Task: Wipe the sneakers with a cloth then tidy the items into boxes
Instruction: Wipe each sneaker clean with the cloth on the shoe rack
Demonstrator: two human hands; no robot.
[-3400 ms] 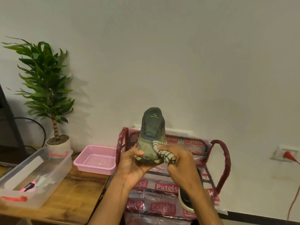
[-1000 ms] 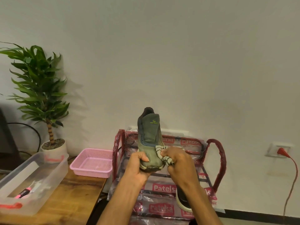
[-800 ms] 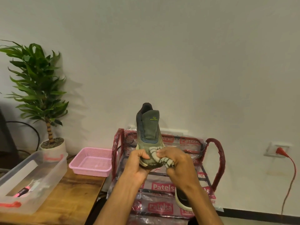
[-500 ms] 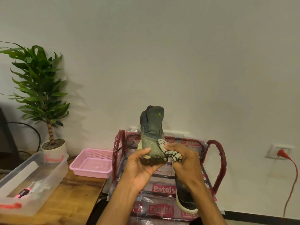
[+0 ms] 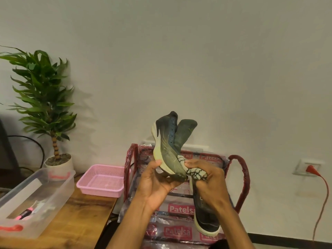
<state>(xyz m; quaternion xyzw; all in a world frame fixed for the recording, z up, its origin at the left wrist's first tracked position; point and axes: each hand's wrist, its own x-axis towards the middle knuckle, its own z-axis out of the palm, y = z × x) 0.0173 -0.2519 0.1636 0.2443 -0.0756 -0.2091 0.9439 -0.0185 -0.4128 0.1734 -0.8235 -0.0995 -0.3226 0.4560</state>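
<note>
Holding the grey-green sneaker point(image 5: 168, 150) raised above the rack point(image 5: 242, 177), heel up, toe down, pale sole turned leftward. Gripping its toe end with the left hand point(image 5: 154, 186), thumb curling over the sole's edge. Clenching the bunched patterned cloth point(image 5: 195, 172) in the right hand point(image 5: 208, 184) and pressing it against the toe's upper. Leaving a second dark sneaker point(image 5: 206, 218) lying on the rack, just beneath the right wrist. Sitting to the left on the wooden table point(image 5: 71, 221): a pink basket point(image 5: 100, 184), a clear box point(image 5: 36, 194) containing a pink marker point(image 5: 25, 212), and a potted plant point(image 5: 41, 97) behind.
</note>
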